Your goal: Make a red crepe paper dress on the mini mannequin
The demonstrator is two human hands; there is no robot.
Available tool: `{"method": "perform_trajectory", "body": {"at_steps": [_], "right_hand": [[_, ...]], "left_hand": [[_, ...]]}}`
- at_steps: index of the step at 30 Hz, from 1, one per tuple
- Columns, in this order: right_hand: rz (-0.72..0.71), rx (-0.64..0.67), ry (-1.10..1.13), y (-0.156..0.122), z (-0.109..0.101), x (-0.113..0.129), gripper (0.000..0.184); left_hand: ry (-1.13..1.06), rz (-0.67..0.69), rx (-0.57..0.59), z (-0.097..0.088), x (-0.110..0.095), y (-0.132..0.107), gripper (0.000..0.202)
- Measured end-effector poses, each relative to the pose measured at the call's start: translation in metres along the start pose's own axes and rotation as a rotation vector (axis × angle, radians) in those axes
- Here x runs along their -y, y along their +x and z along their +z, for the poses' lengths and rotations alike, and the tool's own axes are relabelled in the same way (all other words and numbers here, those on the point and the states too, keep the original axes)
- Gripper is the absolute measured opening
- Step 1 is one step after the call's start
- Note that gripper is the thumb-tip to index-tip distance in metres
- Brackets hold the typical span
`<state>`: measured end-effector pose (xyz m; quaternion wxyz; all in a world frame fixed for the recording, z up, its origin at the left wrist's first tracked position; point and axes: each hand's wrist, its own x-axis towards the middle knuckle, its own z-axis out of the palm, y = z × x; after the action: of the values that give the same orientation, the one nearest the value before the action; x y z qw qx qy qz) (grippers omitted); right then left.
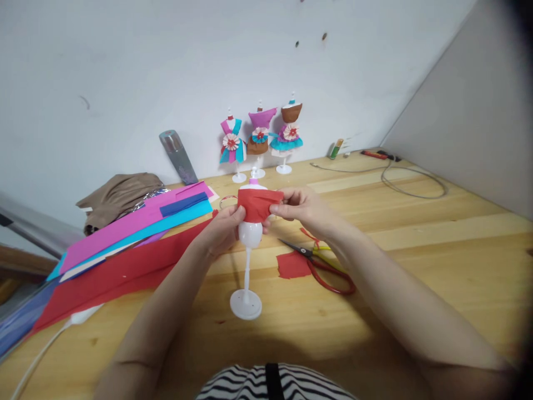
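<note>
A small white dress-form mannequin (251, 234) stands upright on a round base in front of me, a pink band at its neck. Red crepe paper (259, 204) lies across its chest and sticks out to the right. My left hand (228, 226) closes around the mannequin's left side, its thumb pressing the paper's edge. With thumb and fingers, my right hand (296, 205) pinches the paper's free right end. Beneath my right forearm are scissors (328, 266) with red and yellow on the handles, their blades beside a red paper scrap (293, 265).
Against the wall stand three dressed mannequins (260, 136) and a leaning grey bottle (178, 156). Red paper (133, 266), pink paper (125, 225) and brown cloth (120, 194) lie left. A glue gun's white cord (45, 353) runs front left; a grey cable (385, 180) loops at back right.
</note>
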<state>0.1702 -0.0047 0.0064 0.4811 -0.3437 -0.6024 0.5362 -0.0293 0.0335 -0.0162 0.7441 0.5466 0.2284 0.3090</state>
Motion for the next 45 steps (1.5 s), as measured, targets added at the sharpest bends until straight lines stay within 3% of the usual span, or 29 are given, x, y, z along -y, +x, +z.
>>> {"method": "perform_trajectory", "body": {"at_steps": [8, 14, 26, 31, 42, 45], "right_hand": [[-0.04, 0.066, 0.043, 0.001, 0.005, -0.002, 0.024], [-0.06, -0.029, 0.04, 0.001, 0.008, -0.006, 0.019], [0.003, -0.027, -0.057, 0.001, 0.008, -0.006, 0.019], [-0.034, -0.079, -0.05, 0.002, 0.011, -0.008, 0.014], [-0.092, -0.241, -0.126, 0.005, 0.01, -0.008, 0.012], [-0.091, -0.247, -0.085, 0.007, 0.008, -0.008, 0.019]], "left_hand": [[0.063, -0.022, 0.033, 0.001, 0.0, -0.001, 0.067], [0.039, -0.044, 0.084, 0.003, -0.001, -0.001, 0.065], [0.022, -0.071, 0.124, 0.002, 0.002, 0.0, 0.063], [0.024, -0.075, 0.157, 0.001, 0.005, 0.0, 0.066], [0.035, -0.047, 0.058, 0.012, -0.001, -0.007, 0.057], [0.083, -0.008, 0.007, 0.015, -0.006, -0.008, 0.055]]}}
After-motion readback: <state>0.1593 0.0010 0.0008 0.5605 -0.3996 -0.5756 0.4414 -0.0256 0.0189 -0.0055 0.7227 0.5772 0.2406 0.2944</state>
